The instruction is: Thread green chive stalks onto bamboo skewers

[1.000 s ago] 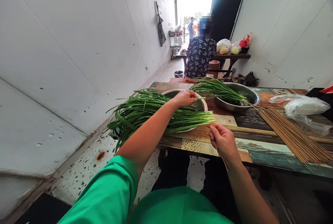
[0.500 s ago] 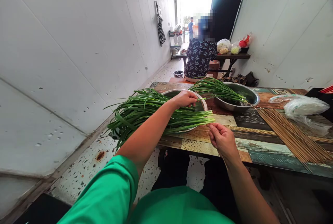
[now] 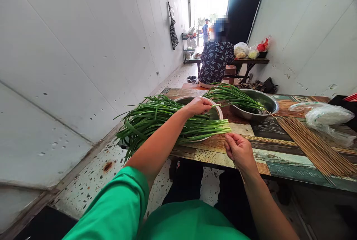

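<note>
A large pile of garlic chives (image 3: 150,121) lies across a metal bowl (image 3: 220,113), its pale stem ends pointing right. Above the pile, my left hand (image 3: 199,106) is closed in a pinch on a chive, whose cut end sticks out past the fingertips. My right hand (image 3: 240,149) is closed round a thin wooden skewer (image 3: 240,173); its tip shows just beyond my fingers, beside the pale stem ends, and its tail runs down along my wrist. Behind, more chives (image 3: 234,95) on a skewer rest over a second metal bowl (image 3: 273,104).
Many loose skewers (image 3: 315,145) lie fanned on the patchwork wooden table (image 3: 212,156) at the right. Beyond them is a clear plastic bag (image 3: 329,115). A person in a patterned shirt (image 3: 214,61) sits with their back to me near another table (image 3: 259,60). A white wall (image 3: 83,46) runs along the left.
Both hands keep nearly the same place and grip. The whole view has shifted very slightly.
</note>
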Tool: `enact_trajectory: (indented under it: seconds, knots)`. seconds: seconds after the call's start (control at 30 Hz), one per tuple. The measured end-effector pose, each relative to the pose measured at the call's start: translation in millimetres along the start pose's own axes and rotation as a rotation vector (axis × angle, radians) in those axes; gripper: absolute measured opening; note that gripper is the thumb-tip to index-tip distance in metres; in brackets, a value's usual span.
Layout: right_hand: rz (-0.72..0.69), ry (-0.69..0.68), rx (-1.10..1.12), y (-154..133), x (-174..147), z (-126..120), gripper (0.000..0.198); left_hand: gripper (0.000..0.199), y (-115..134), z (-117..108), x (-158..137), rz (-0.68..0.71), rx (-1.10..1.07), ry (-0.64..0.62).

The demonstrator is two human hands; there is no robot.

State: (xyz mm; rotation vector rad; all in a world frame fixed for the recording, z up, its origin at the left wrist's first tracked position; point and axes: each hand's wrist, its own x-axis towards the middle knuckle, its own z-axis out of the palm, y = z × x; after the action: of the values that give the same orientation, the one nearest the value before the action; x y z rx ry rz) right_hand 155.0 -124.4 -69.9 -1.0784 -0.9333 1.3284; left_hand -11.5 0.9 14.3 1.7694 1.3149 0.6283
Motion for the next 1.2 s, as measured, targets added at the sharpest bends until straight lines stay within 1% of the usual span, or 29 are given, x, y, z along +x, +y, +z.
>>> enact_trajectory:
  seconds: [0.13, 0.3, 0.5, 0.6, 0.67, 0.7, 0.87, 0.93, 1.0, 1.07, 1.13, 1.2]
  knots:
    - [-0.008, 0.006, 0.005, 2.5, -0.8, -0.8, 0.045, 0.023, -4.1, -1.7, 2.3, 0.067, 0.037, -0.014]
    - [-0.018, 0.012, 0.025, 6.4, -1.9, 0.3, 0.044, 0.026, -7.5, -4.9, 3.1, 0.139, 0.125, -0.072]
    - [-0.061, 0.043, 0.026, 7.7, 8.3, 3.3, 0.046, 0.023, -5.5, 1.5, -3.2, 0.256, 0.273, -0.254]
    - [-0.072, 0.032, 0.019, 8.4, 11.5, 3.7, 0.046, 0.024, -4.7, 0.5, -6.7, 0.23, 0.266, -0.287]
    - [-0.083, 0.027, 0.017, 9.8, 10.9, 3.1, 0.046, 0.027, -5.7, -2.0, -7.1, 0.182, 0.231, -0.271]
    - [-0.085, 0.028, 0.016, 10.7, 10.2, 2.7, 0.046, 0.029, -6.7, -3.1, -6.5, 0.158, 0.218, -0.242]
    - [-0.074, 0.034, 0.015, 12.5, 6.0, 1.0, 0.045, 0.04, -12.0, -7.6, -1.4, 0.031, 0.11, -0.046]
    - [-0.071, 0.031, 0.021, 11.6, 5.3, 1.2, 0.044, 0.04, -13.0, -11.8, -1.1, -0.01, 0.151, -0.027]
    - [-0.067, 0.027, 0.028, 10.6, 5.3, 1.5, 0.044, 0.033, -13.1, -17.4, -2.3, -0.018, 0.297, -0.067]
    - [-0.066, 0.025, 0.033, 9.8, 5.7, 1.7, 0.044, 0.02, -12.3, -21.8, -4.4, -0.013, 0.431, -0.108]
    - [-0.068, 0.023, 0.03, 9.3, 6.1, 1.4, 0.044, 0.012, -10.8, -22.2, -6.1, -0.01, 0.458, -0.075]
    - [-0.066, 0.019, 0.023, 8.6, 6.5, 0.9, 0.044, 0.014, -8.9, -17.7, -6.1, -0.026, 0.372, 0.011]
